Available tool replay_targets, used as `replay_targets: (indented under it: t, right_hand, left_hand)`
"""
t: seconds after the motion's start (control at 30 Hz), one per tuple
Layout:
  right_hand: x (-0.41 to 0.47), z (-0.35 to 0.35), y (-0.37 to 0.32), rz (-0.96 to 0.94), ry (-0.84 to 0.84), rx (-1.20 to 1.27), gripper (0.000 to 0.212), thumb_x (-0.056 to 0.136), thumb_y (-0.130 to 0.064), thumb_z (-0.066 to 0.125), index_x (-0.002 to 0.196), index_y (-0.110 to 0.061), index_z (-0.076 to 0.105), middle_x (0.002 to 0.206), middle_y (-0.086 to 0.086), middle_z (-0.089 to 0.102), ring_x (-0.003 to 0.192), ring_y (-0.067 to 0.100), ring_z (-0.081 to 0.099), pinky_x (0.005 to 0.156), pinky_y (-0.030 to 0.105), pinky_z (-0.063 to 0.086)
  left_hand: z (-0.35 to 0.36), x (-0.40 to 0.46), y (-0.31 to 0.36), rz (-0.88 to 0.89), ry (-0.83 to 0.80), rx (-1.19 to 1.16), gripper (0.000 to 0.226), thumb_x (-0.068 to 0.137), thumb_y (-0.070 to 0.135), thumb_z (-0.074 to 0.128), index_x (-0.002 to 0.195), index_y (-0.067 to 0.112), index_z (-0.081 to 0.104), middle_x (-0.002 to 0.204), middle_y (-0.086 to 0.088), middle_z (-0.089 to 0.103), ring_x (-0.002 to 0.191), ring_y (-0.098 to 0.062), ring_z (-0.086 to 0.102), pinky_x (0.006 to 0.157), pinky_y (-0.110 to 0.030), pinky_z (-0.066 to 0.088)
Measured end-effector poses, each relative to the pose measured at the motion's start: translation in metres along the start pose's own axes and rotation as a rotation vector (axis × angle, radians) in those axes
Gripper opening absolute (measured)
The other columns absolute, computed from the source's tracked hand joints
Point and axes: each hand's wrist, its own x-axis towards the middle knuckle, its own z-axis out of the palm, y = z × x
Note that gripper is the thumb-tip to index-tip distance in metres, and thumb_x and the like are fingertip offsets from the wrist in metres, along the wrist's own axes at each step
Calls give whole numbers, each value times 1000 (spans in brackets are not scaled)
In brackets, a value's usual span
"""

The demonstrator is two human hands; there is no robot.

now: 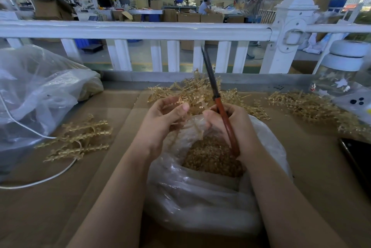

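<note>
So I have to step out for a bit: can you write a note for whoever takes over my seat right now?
Left hand: pinches a gold sprig above the plastic bag.
Right hand: grips red-handled scissors, blades up.
Done: a heap of gold bits lies in the bag.
Left: sprig piles behind the bag, to the right and to the left, probably yet to cut.

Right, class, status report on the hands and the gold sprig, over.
Left hand pinches gold sprig. Right hand grips scissors. Open bag below, nothing blocking.
</note>
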Motion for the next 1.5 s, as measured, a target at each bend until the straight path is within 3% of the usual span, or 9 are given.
replay_targets:
  t: [0.07, 0.2, 0.33, 0.43, 0.53, 0.63, 0.8, 1.13, 1.5]
  right_hand:
    - [-1, -2, 0, 3, 10, 95, 18, 91, -17, 73, 74, -12, 70, 64, -1, 67, 46, 3, 55, 49, 11, 43]
    - [0, -3, 0, -5, 8, 249, 20, 93, -15, 70, 73, -13, 67, 70, 7, 65, 44, 5, 47, 45, 13, 38]
    - [2, -2, 3, -19, 7, 268, 19, 93, -18, 70, 76, -12, 66, 69, 5, 66, 44, 11, 42, 42, 21, 34]
    - [2, -2, 5, -43, 22, 244, 18, 93, -18, 71, 75, -14, 68, 71, 6, 67, 44, 7, 47, 44, 18, 37]
    - [2, -1, 5, -58, 60, 200, 15, 91, -19, 73, 77, -16, 71, 70, 4, 70, 46, 1, 56, 48, 10, 42]
    - [3, 1, 8, -56, 171, 135, 20, 87, -27, 77, 82, -8, 73, 73, 6, 72, 61, 11, 66, 60, 18, 51]
    - [5, -2, 9, -39, 224, 10, 24, 84, -33, 80, 82, -10, 72, 67, -2, 70, 64, 7, 66, 66, 20, 53]
    - [3, 8, 6, 21, 4, -73, 18, 86, -30, 78, 86, -12, 76, 70, -4, 72, 71, 7, 69, 71, 16, 53]
    - [2, 7, 6, -14, -24, -101, 12, 87, -26, 78, 87, -15, 75, 69, -4, 73, 70, 9, 70, 75, 23, 57]
  left_hand:
    - [-2, 0, 0, -63, -20, -36, 74, 54, 38, 83, 119, 13, 59, 97, -1, 75, 79, -13, 71, 79, -31, 55]
    - [-5, -3, 1, -153, -186, 61, 70, 52, 37, 84, 112, 7, 63, 96, -4, 76, 82, -14, 70, 82, -31, 48]
    - [-1, -7, 1, -155, -281, 134, 37, 52, 33, 86, 84, 15, 77, 82, -1, 74, 71, -8, 64, 71, -20, 48]
    - [2, -7, 0, -133, -276, 114, 26, 53, 29, 85, 75, 17, 78, 76, -2, 72, 68, -7, 61, 63, -14, 48]
    - [5, -8, 1, -135, -222, 85, 27, 57, 26, 85, 79, 14, 76, 86, -8, 75, 76, -13, 67, 74, -23, 50]
    - [7, -5, 2, -135, -71, -17, 3, 73, 11, 78, 75, 12, 76, 79, -9, 74, 68, -15, 69, 70, -25, 52]
    - [7, -3, 1, -87, 99, -82, 3, 83, 5, 71, 81, 4, 72, 71, -8, 73, 60, -14, 68, 61, -21, 57]
    - [12, -5, -1, -17, 30, -17, 5, 85, 9, 72, 80, 8, 75, 77, -11, 75, 69, -16, 72, 65, -23, 58]
    - [11, -7, 1, -24, -15, -114, 19, 56, 13, 81, 73, 13, 73, 73, -6, 72, 69, -16, 70, 68, -23, 57]
